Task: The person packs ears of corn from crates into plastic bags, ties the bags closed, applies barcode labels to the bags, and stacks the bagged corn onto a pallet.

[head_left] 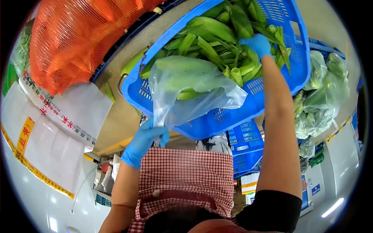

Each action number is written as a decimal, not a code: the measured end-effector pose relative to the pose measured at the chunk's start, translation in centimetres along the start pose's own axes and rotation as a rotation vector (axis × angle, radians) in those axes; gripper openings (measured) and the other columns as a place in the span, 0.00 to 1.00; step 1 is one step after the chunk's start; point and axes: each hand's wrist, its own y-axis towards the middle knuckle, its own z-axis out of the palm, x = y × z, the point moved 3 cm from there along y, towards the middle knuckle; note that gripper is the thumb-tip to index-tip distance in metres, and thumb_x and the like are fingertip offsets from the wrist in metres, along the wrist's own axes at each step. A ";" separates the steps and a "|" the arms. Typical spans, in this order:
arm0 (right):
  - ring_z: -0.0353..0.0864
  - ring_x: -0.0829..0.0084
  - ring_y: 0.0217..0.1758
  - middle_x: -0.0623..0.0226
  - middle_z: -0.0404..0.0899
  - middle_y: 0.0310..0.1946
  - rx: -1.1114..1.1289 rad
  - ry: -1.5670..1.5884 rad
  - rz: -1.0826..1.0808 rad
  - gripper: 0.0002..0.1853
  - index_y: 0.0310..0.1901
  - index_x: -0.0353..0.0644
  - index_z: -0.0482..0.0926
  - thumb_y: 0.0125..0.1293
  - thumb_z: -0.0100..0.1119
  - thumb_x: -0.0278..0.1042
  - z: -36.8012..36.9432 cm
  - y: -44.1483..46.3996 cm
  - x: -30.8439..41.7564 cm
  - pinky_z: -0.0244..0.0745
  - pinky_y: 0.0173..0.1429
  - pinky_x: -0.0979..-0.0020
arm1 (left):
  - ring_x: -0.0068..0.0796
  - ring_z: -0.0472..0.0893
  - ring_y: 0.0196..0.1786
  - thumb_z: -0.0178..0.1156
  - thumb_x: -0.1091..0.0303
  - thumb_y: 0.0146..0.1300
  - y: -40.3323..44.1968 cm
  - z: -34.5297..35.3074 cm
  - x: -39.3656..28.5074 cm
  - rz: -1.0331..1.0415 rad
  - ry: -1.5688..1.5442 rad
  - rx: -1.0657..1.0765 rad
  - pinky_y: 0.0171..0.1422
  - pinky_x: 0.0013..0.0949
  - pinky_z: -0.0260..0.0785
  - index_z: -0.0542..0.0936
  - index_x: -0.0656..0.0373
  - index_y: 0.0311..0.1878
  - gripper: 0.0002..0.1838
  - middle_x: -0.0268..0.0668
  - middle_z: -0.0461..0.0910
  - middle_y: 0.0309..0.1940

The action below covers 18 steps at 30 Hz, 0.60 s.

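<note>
An orange net bag (72, 42) sits left of the blue basket (239, 119). The left hand (145, 141) pinches a clear bag (180, 75) over the basket. The right hand (257, 45) touches corn (211, 29) inside the basket; I can't tell if its fingers grip.

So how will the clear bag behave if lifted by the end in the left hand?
Likely floppy: the bag is thin, creased film that bunches at the left hand. Probably lopsided, apt to sag or swing, since the bulky corn inside sits well beyond the grip. Perhaps a bit slippery too: the film looks smooth and shiny.
</note>
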 end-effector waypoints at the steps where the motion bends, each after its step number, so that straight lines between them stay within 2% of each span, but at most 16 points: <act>1: 0.80 0.61 0.38 0.52 0.80 0.33 0.083 0.167 0.117 0.33 0.34 0.33 0.80 0.38 0.68 0.60 -1.0 -3.5 0.2 0.73 0.42 0.64 | 0.21 0.71 0.20 0.50 0.70 0.59 0.1 0.1 -0.1 -0.015 0.008 -0.060 0.28 0.23 0.64 0.67 0.65 0.57 0.22 0.35 0.74 0.20; 2: 0.80 0.67 0.34 0.56 0.80 0.30 0.133 0.678 0.176 0.32 0.34 0.32 0.80 0.39 0.68 0.58 0.4 -6.2 -0.7 0.73 0.39 0.67 | 0.21 0.71 0.22 0.48 0.68 0.62 0.8 -0.3 0.3 0.022 0.060 -0.078 0.30 0.23 0.65 0.69 0.64 0.56 0.20 0.34 0.74 0.21; 3: 0.79 0.71 0.34 0.61 0.80 0.30 0.213 0.983 0.264 0.29 0.36 0.33 0.80 0.42 0.67 0.54 -0.1 -10.1 -0.1 0.72 0.39 0.71 | 0.21 0.70 0.22 0.47 0.68 0.63 0.9 0.4 -0.4 0.032 0.039 -0.053 0.32 0.24 0.65 0.70 0.65 0.54 0.18 0.33 0.73 0.20; 5: 0.77 0.68 0.42 0.61 0.77 0.42 0.266 1.722 0.247 0.24 0.46 0.31 0.74 0.53 0.60 0.43 0.0 -17.7 1.5 0.70 0.47 0.72 | 0.22 0.68 0.21 0.45 0.67 0.64 0.4 2.5 -1.6 0.034 0.013 0.000 0.35 0.24 0.65 0.73 0.65 0.48 0.15 0.32 0.70 0.18; 6: 0.75 0.68 0.44 0.61 0.76 0.44 0.274 1.919 0.160 0.22 0.49 0.32 0.72 0.56 0.56 0.38 -0.1 -21.1 2.7 0.71 0.48 0.71 | 0.20 0.67 0.21 0.45 0.66 0.64 0.3 3.4 -1.8 0.077 0.048 0.026 0.35 0.24 0.65 0.73 0.65 0.49 0.16 0.31 0.69 0.18; 8: 0.74 0.71 0.45 0.63 0.75 0.45 0.231 1.695 0.022 0.23 0.50 0.35 0.71 0.52 0.61 0.33 1.3 -26.3 4.6 0.71 0.50 0.71 | 0.18 0.64 0.20 0.44 0.65 0.65 -0.6 5.3 -1.7 0.153 0.123 0.080 0.35 0.23 0.64 0.72 0.64 0.52 0.17 0.29 0.67 0.16; 10: 0.74 0.72 0.45 0.64 0.75 0.44 0.324 1.518 -0.045 0.27 0.51 0.37 0.70 0.46 0.67 0.28 0.4 -30.2 8.4 0.71 0.51 0.71 | 0.17 0.62 0.20 0.43 0.64 0.66 -3.6 7.8 -2.3 0.162 0.091 0.107 0.35 0.23 0.63 0.71 0.63 0.54 0.18 0.28 0.65 0.15; 11: 0.72 0.70 0.50 0.65 0.71 0.50 0.254 1.437 -0.167 0.29 0.55 0.37 0.67 0.49 0.65 0.26 3.2 -31.5 8.9 0.69 0.54 0.70 | 0.16 0.61 0.20 0.43 0.63 0.66 -5.5 8.8 -2.4 0.167 0.077 0.125 0.35 0.22 0.63 0.71 0.63 0.55 0.19 0.27 0.64 0.15; 12: 0.71 0.69 0.52 0.66 0.71 0.51 0.142 1.440 -0.284 0.28 0.55 0.38 0.67 0.50 0.64 0.26 4.2 -32.4 10.1 0.69 0.55 0.69 | 0.16 0.61 0.20 0.42 0.63 0.67 -7.6 9.2 -2.6 0.136 0.133 0.112 0.35 0.21 0.62 0.70 0.63 0.56 0.19 0.26 0.62 0.14; 14: 0.70 0.64 0.54 0.60 0.70 0.52 -0.155 0.959 -0.245 0.27 0.54 0.44 0.70 0.48 0.63 0.31 2.0 -37.2 12.8 0.61 0.61 0.65 | 0.15 0.60 0.20 0.42 0.64 0.67 -11.9 8.5 -2.1 0.177 0.210 0.149 0.36 0.21 0.62 0.69 0.63 0.56 0.19 0.26 0.61 0.14; 15: 0.70 0.62 0.55 0.59 0.70 0.52 -0.244 0.576 -0.174 0.27 0.53 0.46 0.71 0.47 0.63 0.33 1.6 -38.9 13.2 0.58 0.63 0.63 | 0.15 0.60 0.20 0.42 0.64 0.67 -13.8 8.4 -2.0 0.194 0.257 0.173 0.36 0.21 0.62 0.69 0.64 0.57 0.19 0.26 0.61 0.14; 18: 0.71 0.61 0.53 0.59 0.73 0.48 -0.380 0.107 -0.217 0.27 0.51 0.48 0.73 0.44 0.62 0.40 1.2 -43.5 13.8 0.55 0.64 0.61 | 0.16 0.60 0.19 0.44 0.63 0.66 -22.1 9.1 -1.4 0.068 0.461 0.305 0.35 0.21 0.62 0.68 0.65 0.57 0.20 0.26 0.61 0.14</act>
